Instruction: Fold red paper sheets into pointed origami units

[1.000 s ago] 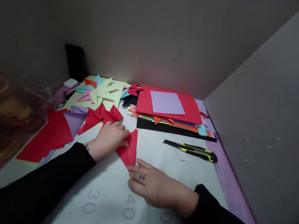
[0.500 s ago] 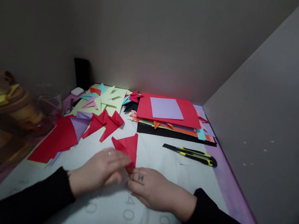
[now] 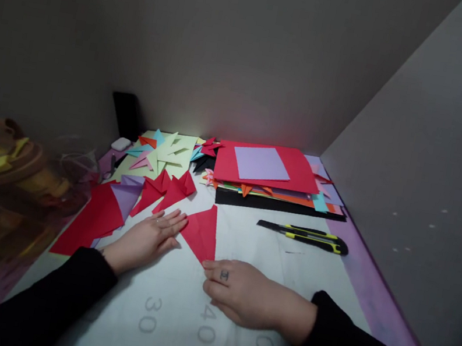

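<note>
A folded red paper (image 3: 203, 232) lies on the white mat, its narrow point toward me. My right hand (image 3: 240, 292) has its fingers closed on that near tip. To the left, my left hand (image 3: 151, 242) lies flat with its fingers stretched out, the fingertips at the paper's left corner. Just beyond the left hand sit two folded red paper pieces (image 3: 177, 190). Beside them on the left are red paper sheets (image 3: 92, 221) with a folded lilac paper (image 3: 126, 195) on top.
A yellow and black utility knife (image 3: 309, 237) lies to the right. Stacked coloured paper (image 3: 306, 174) and folded paper shapes (image 3: 167, 153) are at the back. A dark phone (image 3: 125, 114) leans on the wall. A brown and yellow container (image 3: 28, 168) stands at the left, blurred.
My left hand has moved left off the red paper and flattened beside it. The paper's raised left flap now lies flatter. My right hand keeps hold of the near tip.
</note>
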`<state>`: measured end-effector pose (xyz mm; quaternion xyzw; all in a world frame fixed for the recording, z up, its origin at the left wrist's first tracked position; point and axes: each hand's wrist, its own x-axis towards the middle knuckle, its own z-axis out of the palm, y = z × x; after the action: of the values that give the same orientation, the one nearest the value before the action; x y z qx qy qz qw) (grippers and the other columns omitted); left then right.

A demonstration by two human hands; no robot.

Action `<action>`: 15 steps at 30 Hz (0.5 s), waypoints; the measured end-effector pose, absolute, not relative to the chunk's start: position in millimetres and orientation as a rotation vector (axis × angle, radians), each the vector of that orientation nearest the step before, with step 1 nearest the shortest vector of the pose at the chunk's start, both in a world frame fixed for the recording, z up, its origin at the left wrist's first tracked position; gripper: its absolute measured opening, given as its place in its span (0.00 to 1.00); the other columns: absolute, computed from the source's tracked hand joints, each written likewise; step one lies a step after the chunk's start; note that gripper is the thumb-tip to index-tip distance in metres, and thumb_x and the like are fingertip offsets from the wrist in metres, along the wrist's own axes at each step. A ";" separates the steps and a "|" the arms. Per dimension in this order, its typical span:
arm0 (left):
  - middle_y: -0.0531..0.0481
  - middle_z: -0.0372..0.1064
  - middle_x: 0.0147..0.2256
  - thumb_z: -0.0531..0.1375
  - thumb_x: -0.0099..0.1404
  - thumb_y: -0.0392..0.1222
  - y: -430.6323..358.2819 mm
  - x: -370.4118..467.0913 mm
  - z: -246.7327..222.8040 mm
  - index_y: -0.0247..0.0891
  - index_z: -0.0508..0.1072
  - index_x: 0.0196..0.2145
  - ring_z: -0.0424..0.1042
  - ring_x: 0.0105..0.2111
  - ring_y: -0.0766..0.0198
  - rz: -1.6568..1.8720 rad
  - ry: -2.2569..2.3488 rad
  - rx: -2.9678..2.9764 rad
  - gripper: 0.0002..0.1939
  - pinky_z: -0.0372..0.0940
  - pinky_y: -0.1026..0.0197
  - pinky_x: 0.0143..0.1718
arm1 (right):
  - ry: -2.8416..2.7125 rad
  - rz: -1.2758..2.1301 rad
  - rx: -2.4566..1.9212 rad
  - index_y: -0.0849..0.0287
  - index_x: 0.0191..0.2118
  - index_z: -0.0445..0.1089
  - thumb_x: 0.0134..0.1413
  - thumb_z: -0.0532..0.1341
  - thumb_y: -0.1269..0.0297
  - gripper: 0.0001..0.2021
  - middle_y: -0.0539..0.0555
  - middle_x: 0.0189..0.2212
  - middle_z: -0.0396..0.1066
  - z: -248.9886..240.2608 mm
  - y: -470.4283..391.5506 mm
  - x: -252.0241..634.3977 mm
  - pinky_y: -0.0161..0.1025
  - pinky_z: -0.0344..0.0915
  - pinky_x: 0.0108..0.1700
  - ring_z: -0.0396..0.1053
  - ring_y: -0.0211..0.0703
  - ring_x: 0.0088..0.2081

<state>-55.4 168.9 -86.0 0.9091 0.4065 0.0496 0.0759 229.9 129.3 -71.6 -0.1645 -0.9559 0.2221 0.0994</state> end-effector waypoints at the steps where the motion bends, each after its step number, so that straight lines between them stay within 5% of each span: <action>1: 0.43 0.56 0.61 0.49 0.70 0.48 169.0 -56.9 -87.9 0.40 0.57 0.62 0.52 0.62 0.55 0.150 1.226 2.745 0.25 0.54 0.48 0.60 | -2.841 0.589 -0.464 0.62 0.39 0.68 0.60 0.52 0.68 0.08 0.62 0.42 0.71 -72.0 129.5 230.0 0.44 0.63 0.50 0.65 0.49 0.50; 9: 0.41 0.54 0.62 0.49 0.69 0.41 143.3 -24.0 -78.6 0.35 0.53 0.63 0.49 0.63 0.52 0.237 1.252 2.836 0.26 0.52 0.45 0.60 | -2.838 0.493 -0.468 0.61 0.39 0.69 0.60 0.53 0.66 0.08 0.60 0.42 0.72 -73.3 131.2 230.5 0.41 0.63 0.51 0.65 0.45 0.51; 15: 0.43 0.50 0.64 0.50 0.69 0.49 132.1 4.1 -81.9 0.38 0.48 0.65 0.45 0.65 0.52 0.069 0.984 2.708 0.31 0.50 0.46 0.60 | -2.748 0.477 -0.471 0.59 0.38 0.69 0.58 0.54 0.68 0.07 0.57 0.42 0.73 -73.9 128.6 239.2 0.48 0.53 0.59 0.67 0.43 0.48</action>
<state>4.1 132.1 -81.9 0.9317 0.3386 0.0237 0.1294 239.2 128.6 -73.9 -0.1645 -0.9597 0.1664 0.1557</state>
